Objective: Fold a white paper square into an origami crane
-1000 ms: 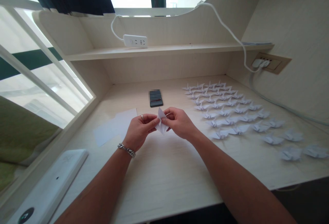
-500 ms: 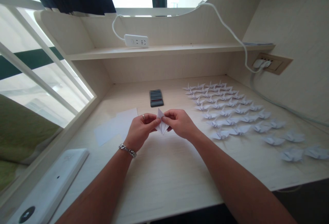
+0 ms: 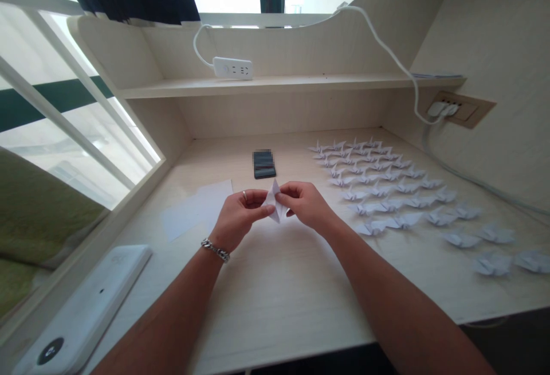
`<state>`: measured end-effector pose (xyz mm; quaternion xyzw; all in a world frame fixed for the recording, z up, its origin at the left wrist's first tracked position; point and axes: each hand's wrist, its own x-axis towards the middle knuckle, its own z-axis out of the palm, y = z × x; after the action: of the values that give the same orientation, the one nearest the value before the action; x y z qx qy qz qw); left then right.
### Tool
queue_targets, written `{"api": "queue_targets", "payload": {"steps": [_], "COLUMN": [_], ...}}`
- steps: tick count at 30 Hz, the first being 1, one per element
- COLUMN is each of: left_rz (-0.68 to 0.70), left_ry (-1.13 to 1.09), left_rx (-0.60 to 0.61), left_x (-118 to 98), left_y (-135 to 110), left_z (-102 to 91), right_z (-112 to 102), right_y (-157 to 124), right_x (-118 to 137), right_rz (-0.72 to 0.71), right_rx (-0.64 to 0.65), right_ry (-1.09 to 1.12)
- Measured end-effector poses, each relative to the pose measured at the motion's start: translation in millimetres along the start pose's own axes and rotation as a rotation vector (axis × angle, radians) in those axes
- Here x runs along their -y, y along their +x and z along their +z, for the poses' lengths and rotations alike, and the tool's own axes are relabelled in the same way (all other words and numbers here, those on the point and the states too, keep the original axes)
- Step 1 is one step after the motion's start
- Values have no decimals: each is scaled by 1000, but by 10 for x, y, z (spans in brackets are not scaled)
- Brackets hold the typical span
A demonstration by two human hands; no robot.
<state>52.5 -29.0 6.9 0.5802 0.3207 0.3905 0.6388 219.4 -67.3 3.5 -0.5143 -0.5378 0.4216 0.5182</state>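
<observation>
Between my two hands, above the middle of the desk (image 3: 275, 295), is a small folded piece of white paper (image 3: 277, 206) with a pointed top. My left hand (image 3: 238, 211), wearing a ring and a chain bracelet, pinches its left side between thumb and fingers. On the other side, my right hand (image 3: 305, 206) grips the paper's right edge near the upper part, thumb in front. The fingertips behind the paper are partly hidden. Several white paper cranes (image 3: 378, 188) stand in rows to the right of my right hand.
Flat white paper sheets (image 3: 195, 209) lie left of my left hand. A dark phone (image 3: 263, 164) rests beyond my hands. At the left front is a long white device (image 3: 90, 306). The shelf (image 3: 292, 84) holds a power strip (image 3: 232, 69); a white cable (image 3: 387, 48) runs to the wall socket (image 3: 464, 110).
The folded paper has turned slightly, showing a narrower, slanted face. My left thumb now lies further across it. The whole view has shifted a little.
</observation>
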Motion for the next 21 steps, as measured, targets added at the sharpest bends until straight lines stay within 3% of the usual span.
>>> {"api": "queue_targets", "payload": {"steps": [8, 14, 21], "left_rz": [1, -32, -48], "left_ry": [14, 11, 41], "left_rx": [43, -48, -56], "left_x": [-28, -9, 7], "left_y": [-23, -6, 6], "left_z": [11, 2, -8], "right_z": [-11, 21, 25], "right_y": [14, -14, -26], "right_x": [-23, 18, 20], "right_rz": [23, -27, -58], "right_rx": [14, 9, -10], "right_ry": [43, 3, -72]}}
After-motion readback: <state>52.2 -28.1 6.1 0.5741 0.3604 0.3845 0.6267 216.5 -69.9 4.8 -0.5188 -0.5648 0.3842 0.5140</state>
